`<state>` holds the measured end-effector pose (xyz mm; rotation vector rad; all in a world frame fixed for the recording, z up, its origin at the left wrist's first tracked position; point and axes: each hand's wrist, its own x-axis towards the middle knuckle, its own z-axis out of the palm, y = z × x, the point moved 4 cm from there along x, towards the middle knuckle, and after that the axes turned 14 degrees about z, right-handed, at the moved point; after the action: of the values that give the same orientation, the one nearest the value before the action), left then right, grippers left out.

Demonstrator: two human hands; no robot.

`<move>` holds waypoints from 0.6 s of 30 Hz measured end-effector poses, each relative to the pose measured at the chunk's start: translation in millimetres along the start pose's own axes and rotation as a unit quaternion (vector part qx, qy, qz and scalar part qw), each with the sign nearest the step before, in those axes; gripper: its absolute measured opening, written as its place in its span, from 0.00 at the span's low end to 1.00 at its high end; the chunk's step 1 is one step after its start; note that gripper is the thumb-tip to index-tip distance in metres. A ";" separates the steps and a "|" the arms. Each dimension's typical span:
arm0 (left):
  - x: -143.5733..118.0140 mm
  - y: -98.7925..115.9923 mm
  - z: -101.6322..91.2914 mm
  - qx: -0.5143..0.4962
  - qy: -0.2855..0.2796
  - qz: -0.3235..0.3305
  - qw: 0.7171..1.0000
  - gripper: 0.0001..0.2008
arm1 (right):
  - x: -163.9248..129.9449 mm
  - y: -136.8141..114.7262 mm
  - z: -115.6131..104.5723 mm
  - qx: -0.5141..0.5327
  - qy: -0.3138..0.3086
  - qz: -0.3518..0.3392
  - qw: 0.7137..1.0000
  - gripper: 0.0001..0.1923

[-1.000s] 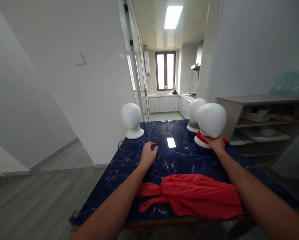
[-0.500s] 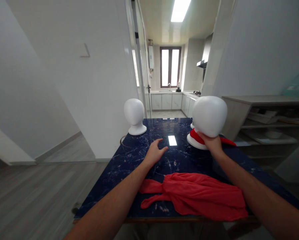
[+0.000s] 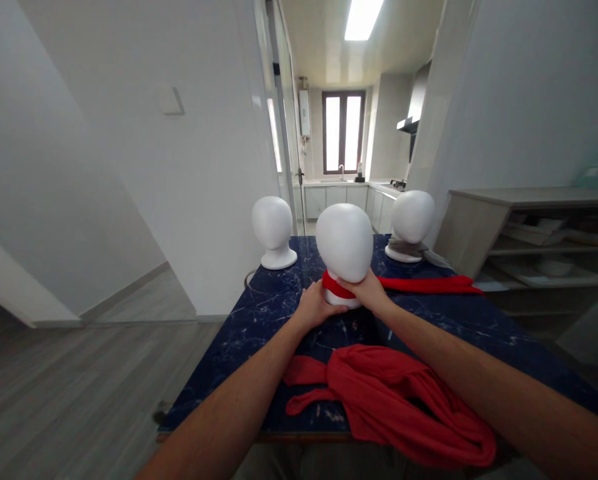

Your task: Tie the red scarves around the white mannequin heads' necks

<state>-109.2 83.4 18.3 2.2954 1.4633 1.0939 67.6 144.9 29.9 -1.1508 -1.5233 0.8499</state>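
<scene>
Middle head form: The white head form (image 3: pixel 345 241) is near the middle of the blue table (image 3: pixel 259 317), almost upright; its base is partly hidden by the hands, but it seems to rest on the tabletop.
Red band: The red scarf (image 3: pixel 426 285) goes around the neck, and its long end lies flat toward the right.
Right hand: The right hand (image 3: pixel 369 291) grasps the neck from the right, its fingers over the red fabric.
Left hand: The left hand (image 3: pixel 317 308) holds the lower neck from the left, the thumb in front; the other fingertips are hidden, so how firmly they press, I cannot tell.
Handling: I judge the form to be light and stiff, perhaps foam, easy to dent; its round top looks smooth and could slip. The narrow neck is the better place to hold. The scarf appears soft and may slide under the fingers.
Near edge: A coral cloth (image 3: pixel 393 400) lies loosely folded, below the forearms.
Behind: A bare head (image 3: pixel 272 223) stands at left; another head (image 3: pixel 413 217) at right wears grey fabric (image 3: pixel 405 247).
</scene>
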 end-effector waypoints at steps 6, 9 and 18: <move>-0.8 -10.3 7.7 -0.002 -0.016 0.004 1.000 0.52 | 4.8 19.4 -28.7 -0.076 -0.102 0.018 0.992 0.28; -0.4 -11.7 8.2 -0.012 -0.026 -0.003 1.000 0.53 | 8.0 24.9 -55.2 -0.124 -0.077 -0.034 0.989 0.30; -1.5 -10.4 6.1 -0.014 -0.034 -0.012 0.999 0.50 | -4.4 24.0 -53.9 -0.178 -0.096 -0.146 0.968 0.28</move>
<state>-112.6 88.4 7.8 2.2668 1.4385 1.0133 125.8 146.1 19.9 -1.0772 -2.0077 0.5098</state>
